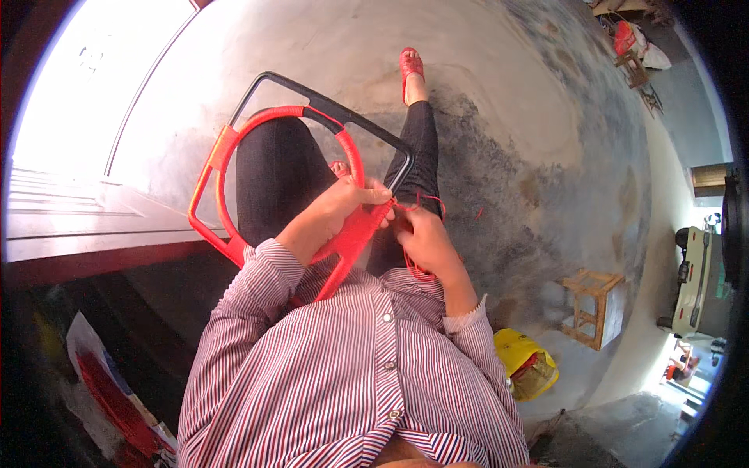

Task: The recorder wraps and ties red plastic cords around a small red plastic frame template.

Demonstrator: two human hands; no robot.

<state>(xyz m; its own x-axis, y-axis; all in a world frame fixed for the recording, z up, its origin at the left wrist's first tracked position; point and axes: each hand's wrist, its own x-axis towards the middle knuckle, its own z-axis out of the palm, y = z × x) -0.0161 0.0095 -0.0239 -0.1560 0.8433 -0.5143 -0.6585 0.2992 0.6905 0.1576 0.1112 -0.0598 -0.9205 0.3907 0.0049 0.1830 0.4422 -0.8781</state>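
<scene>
A metal frame with a round ring inside it rests over my lap. Red cord is wound closely round its left and near sides and most of the ring, while the far bar and upper right corner show bare black metal. My left hand is closed on the frame's red-wrapped right side, its thumb near the end of the winding. Just to the right, my right hand pinches the red cord, whose loose strands hang below it and loop above. The fingertips of both hands nearly meet.
Left of me is a ledge with a dark red edge. On the concrete floor at right stand a small wooden stool and a yellow bag. A vehicle is at the far right; bundled items lie at upper right.
</scene>
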